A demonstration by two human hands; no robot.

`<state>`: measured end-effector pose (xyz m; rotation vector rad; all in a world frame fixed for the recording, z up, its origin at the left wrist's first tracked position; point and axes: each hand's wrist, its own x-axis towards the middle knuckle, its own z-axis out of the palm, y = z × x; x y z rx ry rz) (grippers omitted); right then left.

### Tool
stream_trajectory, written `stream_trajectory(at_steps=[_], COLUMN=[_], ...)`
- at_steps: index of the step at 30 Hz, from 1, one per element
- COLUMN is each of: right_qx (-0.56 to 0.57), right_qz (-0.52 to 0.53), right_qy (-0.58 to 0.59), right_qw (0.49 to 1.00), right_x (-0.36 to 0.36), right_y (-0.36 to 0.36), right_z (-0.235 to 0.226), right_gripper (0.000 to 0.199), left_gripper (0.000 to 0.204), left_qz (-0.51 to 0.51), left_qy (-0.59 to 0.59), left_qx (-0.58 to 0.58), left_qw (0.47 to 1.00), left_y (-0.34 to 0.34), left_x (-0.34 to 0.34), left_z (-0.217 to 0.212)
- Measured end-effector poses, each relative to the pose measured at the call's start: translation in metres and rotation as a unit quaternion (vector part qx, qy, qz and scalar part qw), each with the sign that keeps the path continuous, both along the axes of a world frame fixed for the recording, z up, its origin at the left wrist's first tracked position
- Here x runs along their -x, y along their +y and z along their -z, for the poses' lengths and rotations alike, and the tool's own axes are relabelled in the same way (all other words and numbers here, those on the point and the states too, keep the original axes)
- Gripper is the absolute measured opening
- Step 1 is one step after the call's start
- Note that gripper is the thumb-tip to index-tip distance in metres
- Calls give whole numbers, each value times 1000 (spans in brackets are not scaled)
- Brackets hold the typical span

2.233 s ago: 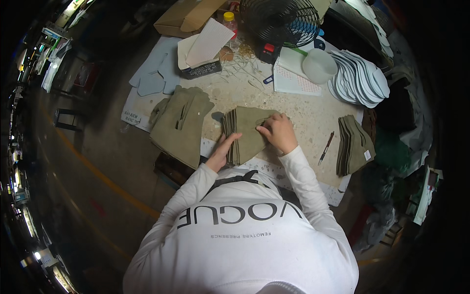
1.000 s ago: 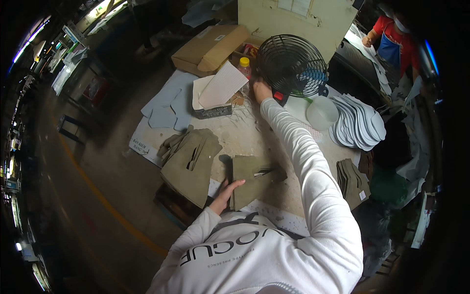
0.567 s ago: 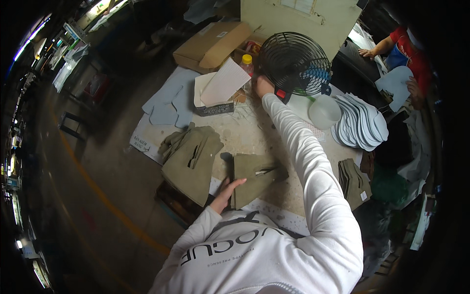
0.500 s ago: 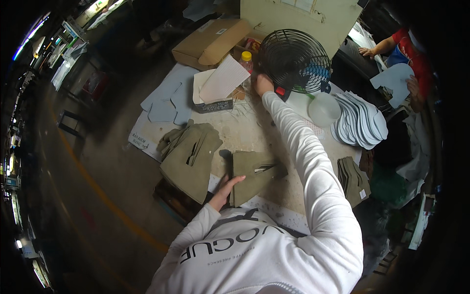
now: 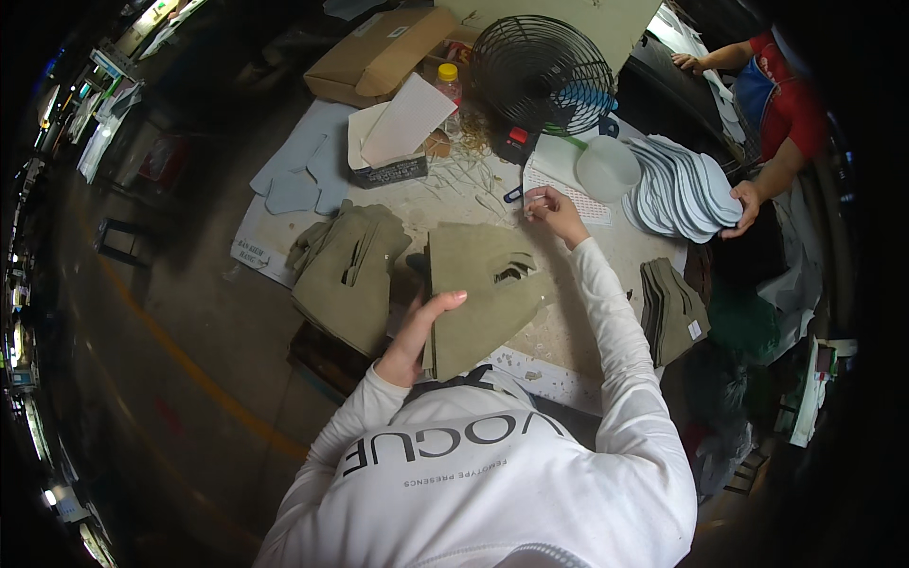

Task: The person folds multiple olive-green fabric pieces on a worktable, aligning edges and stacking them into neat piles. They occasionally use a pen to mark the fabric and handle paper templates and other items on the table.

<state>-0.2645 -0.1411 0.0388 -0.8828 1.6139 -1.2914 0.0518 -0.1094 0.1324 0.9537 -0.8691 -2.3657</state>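
Note:
My left hand (image 5: 423,327) grips a stack of olive-green fabric pieces (image 5: 483,293) by its left edge, thumb lying on top and the other fingers underneath. The top piece has a cut-out slot toward its right side. Over the tabletop, right of the slot, hovers my right hand (image 5: 557,216) with thumb and fingertips drawn together. Whatever is between those fingertips is too small to make out. Just beyond it are a sheet with rows of small red marks (image 5: 578,201) and a small dark-blue tool (image 5: 513,195).
A taller olive pile (image 5: 355,275) lies left, a smaller one (image 5: 670,312) right. Behind stand a black fan (image 5: 542,76), an open box (image 5: 388,170), a yellow-capped bottle (image 5: 448,83) and a carton (image 5: 374,57). A co-worker's hand (image 5: 745,208) touches stacked pale pieces (image 5: 677,189).
My right hand has drawn back toward me from beside the fan's base. The held olive stack now lies turned more fully into view. The co-worker's hand has come to the pale stack.

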Motion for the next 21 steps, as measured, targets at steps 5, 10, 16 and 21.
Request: stream_trajectory(at_steps=[5, 10, 16, 21], right_qx=[-31, -8, 75, 342], right_qz=[35, -25, 1, -93], right_qy=[149, -199, -313, -413], right_qw=[988, 980, 947, 839], right_x=[21, 18, -127, -131], right_y=[36, 64, 60, 76], right_z=[5, 3, 43, 24], right_gripper=[17, 27, 38, 42], left_gripper=[57, 54, 53, 58], left_qz=[-11, -26, 84, 134], left_qy=[-13, 17, 103, 97], left_qx=[-21, 2, -30, -46], left_qw=[1000, 1000, 991, 985], left_y=[-15, -32, -44, -51], left_x=[-3, 4, 24, 22], left_z=[-36, -68, -89, -60])
